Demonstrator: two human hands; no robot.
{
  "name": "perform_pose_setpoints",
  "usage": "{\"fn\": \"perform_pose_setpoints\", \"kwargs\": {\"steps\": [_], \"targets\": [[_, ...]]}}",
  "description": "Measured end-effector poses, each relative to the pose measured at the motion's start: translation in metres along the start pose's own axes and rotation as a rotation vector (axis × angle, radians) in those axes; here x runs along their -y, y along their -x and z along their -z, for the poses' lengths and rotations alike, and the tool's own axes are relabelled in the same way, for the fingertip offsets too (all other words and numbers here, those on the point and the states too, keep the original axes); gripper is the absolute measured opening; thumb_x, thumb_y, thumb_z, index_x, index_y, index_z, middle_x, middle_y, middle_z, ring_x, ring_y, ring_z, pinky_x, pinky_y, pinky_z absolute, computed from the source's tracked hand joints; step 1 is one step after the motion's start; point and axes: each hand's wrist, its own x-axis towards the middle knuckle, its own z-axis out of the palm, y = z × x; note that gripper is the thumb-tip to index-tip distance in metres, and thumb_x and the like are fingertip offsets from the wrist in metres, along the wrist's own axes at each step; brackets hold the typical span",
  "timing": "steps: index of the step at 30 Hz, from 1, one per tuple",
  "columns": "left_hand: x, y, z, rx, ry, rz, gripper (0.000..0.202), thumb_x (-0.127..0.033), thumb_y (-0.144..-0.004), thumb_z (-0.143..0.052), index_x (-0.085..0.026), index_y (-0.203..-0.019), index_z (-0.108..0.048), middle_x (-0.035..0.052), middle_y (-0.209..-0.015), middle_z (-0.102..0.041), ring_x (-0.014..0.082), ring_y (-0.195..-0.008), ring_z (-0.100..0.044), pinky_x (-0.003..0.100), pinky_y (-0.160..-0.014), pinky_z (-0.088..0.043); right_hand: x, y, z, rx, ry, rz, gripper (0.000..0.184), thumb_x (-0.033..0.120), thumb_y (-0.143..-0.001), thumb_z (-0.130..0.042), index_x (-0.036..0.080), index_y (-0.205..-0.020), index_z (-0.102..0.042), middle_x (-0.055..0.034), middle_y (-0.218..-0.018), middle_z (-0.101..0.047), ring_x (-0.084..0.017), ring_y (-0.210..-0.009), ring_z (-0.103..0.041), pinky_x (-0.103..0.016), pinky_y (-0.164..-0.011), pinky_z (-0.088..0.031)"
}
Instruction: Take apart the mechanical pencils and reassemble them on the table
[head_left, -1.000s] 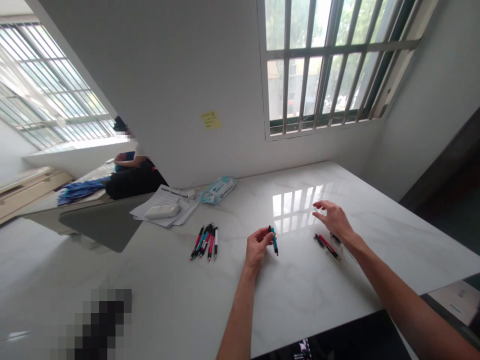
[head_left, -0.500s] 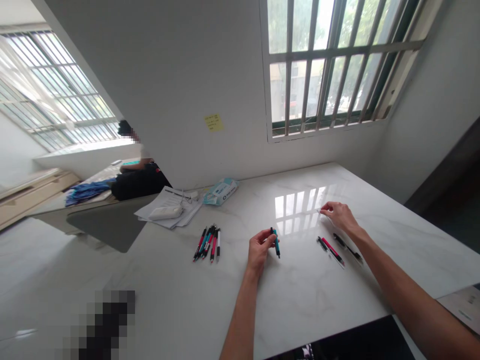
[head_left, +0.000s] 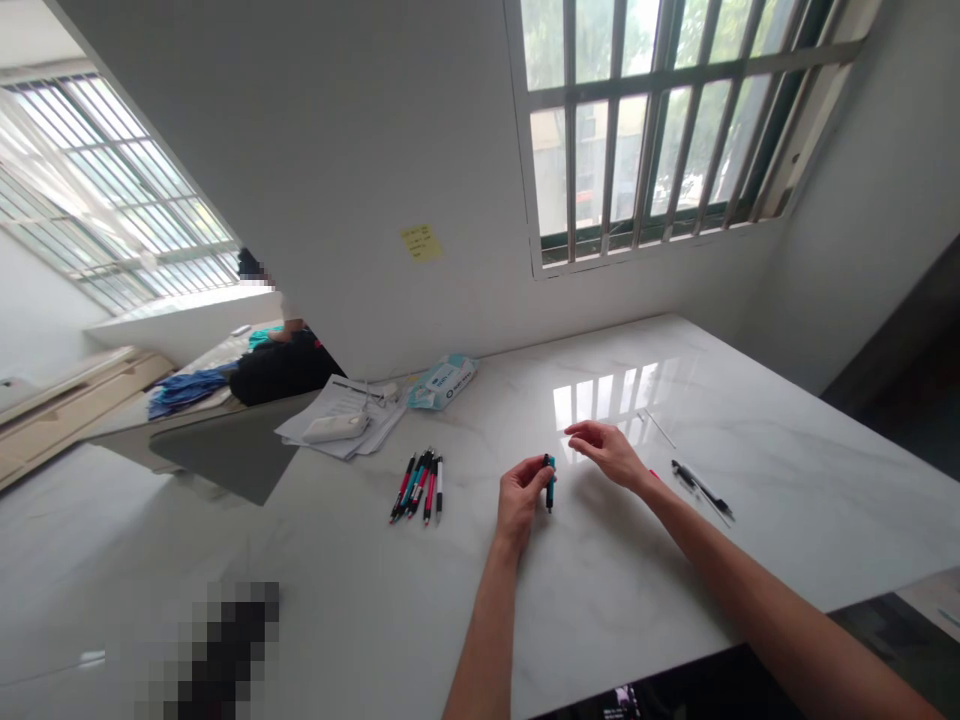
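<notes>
My left hand [head_left: 521, 500] pinches a teal and black pen [head_left: 550, 486], held tip down over the white table [head_left: 585, 600]. To its right, my right hand [head_left: 609, 455] hovers with fingers stretched toward the pen, apart from it and holding nothing. A thin pale refill-like stick [head_left: 660, 429] lies beyond the right hand. Black and clear pen parts [head_left: 703, 488] rest right of the right forearm, which partly hides a red piece [head_left: 655, 475]. Several pens [head_left: 417, 488] in red, teal, black and white lie side by side left of my left hand.
Papers [head_left: 300, 430] with a white device [head_left: 335, 428] on them and a blue wipes packet [head_left: 443, 382] sit toward the wall. A dark screen-like object [head_left: 697, 690] lies at the near edge. Another person [head_left: 289, 310] is at the back left.
My right hand has let go of the thin stick, which now lies on the table, and has moved left toward the pen. My left hand still holds the pen in nearly the same place.
</notes>
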Motion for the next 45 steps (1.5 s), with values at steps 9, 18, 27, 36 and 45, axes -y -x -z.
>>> {"fn": "perform_pose_setpoints", "kwargs": {"steps": [9, 18, 27, 36, 45], "targets": [[-0.003, 0.004, -0.001, 0.034, -0.086, 0.007, 0.04, -0.041, -0.072, -0.091, -0.016, -0.102, -0.084, 0.0115, -0.097, -0.08, 0.0194, -0.081, -0.071, 0.033, -0.083, -0.057, 0.004, 0.009, -0.009, 0.084, -0.047, -0.026, 0.031, 0.048, -0.09, -0.071, 0.021, -0.102, -0.08, -0.0045, -0.088, -0.077, -0.02, -0.082, -0.068, -0.033, -0.08, -0.053], [-0.004, 0.004, 0.0, 0.025, -0.126, 0.008, 0.038, -0.042, -0.072, -0.09, -0.017, -0.101, -0.084, 0.0112, -0.098, -0.081, 0.019, -0.081, -0.072, 0.033, -0.083, -0.057, 0.013, 0.01, -0.006, 0.005, 0.012, -0.03, 0.026, 0.042, -0.089, -0.067, 0.022, -0.097, -0.081, -0.0034, -0.081, -0.074, -0.019, -0.074, -0.066, -0.032, -0.073, -0.053], [-0.003, 0.004, -0.001, 0.036, -0.139, -0.015, 0.038, -0.041, -0.073, -0.09, -0.017, -0.101, -0.084, 0.0107, -0.096, -0.081, 0.0188, -0.08, -0.071, 0.032, -0.083, -0.057, 0.021, 0.016, -0.013, 0.229, -0.292, -0.072, 0.024, 0.041, -0.083, -0.076, 0.019, -0.09, -0.072, -0.001, -0.078, -0.067, -0.014, -0.068, -0.057, -0.03, -0.068, -0.048], [-0.006, 0.004, -0.001, -0.003, -0.103, -0.016, 0.04, -0.041, -0.071, -0.091, -0.016, -0.102, -0.084, 0.0109, -0.097, -0.081, 0.0193, -0.08, -0.072, 0.034, -0.084, -0.057, 0.021, 0.018, -0.011, 0.322, -0.198, -0.034, 0.024, 0.035, -0.089, -0.066, 0.021, -0.108, -0.071, 0.001, -0.077, -0.064, -0.015, -0.072, -0.056, -0.03, -0.071, -0.046], [-0.002, 0.004, 0.002, 0.01, -0.12, -0.01, 0.039, -0.041, -0.073, -0.09, -0.016, -0.103, -0.083, 0.0109, -0.099, -0.08, 0.0184, -0.082, -0.071, 0.032, -0.085, -0.056, 0.012, 0.014, -0.011, 0.203, -0.282, -0.076, 0.026, 0.043, -0.093, -0.065, 0.022, -0.107, -0.059, -0.004, -0.089, -0.075, -0.02, -0.081, -0.07, -0.037, -0.078, -0.055]]}}
